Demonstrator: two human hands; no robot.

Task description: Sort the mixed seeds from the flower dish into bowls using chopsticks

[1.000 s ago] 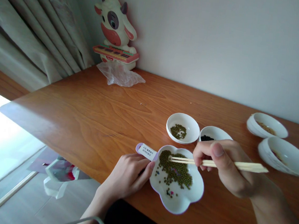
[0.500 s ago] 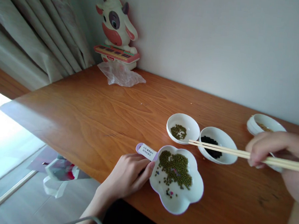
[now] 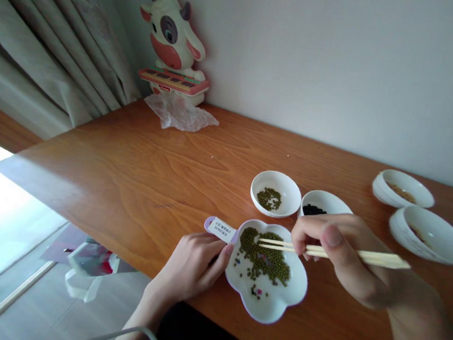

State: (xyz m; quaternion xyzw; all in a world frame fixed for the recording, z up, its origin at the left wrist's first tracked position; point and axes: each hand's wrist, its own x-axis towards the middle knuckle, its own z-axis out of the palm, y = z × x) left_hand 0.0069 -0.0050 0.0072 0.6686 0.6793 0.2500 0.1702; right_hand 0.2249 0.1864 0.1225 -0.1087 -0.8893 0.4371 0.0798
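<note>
My left hand is closed around the handle of a white flower-shaped bowl with a lilac rim; a printed label sticks to the handle. Green mung beans lie heaped in it, with a few loose ones lower down. My right hand grips a pair of pale wooden chopsticks, whose tips are over or touching the beans. Just behind stands a round white bowl with a small amount of mung beans. Beside it, a white bowl of black beans is partly hidden by my right hand.
Two more white bowls, one farther back and one nearer, hold yellowish-brown contents at the right. A cow-shaped toy keyboard and a crumpled plastic bag sit at the back left. The table's front edge runs below my left hand.
My right hand has moved left and toward me with the chopsticks, from the right-hand bowls to above the flower-shaped bowl. My left hand keeps its grip on the handle.
</note>
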